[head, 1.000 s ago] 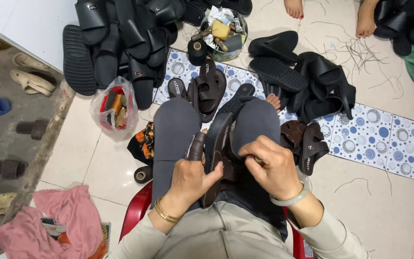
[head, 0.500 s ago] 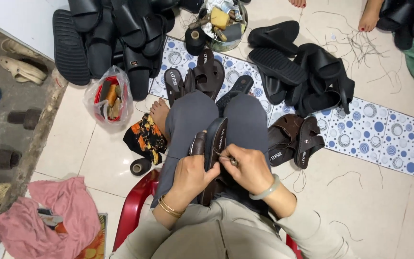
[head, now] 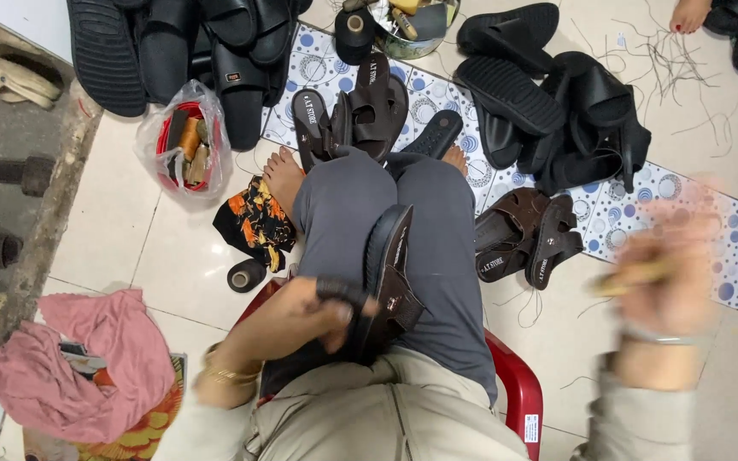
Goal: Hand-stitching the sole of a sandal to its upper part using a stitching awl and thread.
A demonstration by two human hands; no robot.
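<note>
Our right hand (head: 672,277) has swung out from the sandal (head: 383,286), fingers pinching a blurred tool (head: 629,277): stitch drawn tight. Left hand (head: 322,316) clamps the sandal on our lap.

Only one view is showing this scene. The head camera is looking steeply down from above at the left hand (head: 301,320), which is gripping a brown sandal (head: 390,277) on the lap, quite near the lens. The tiled floor (head: 164,248) is lying farther beyond this grip, and the blurred right hand (head: 668,273) is reaching out far to its right.
</note>
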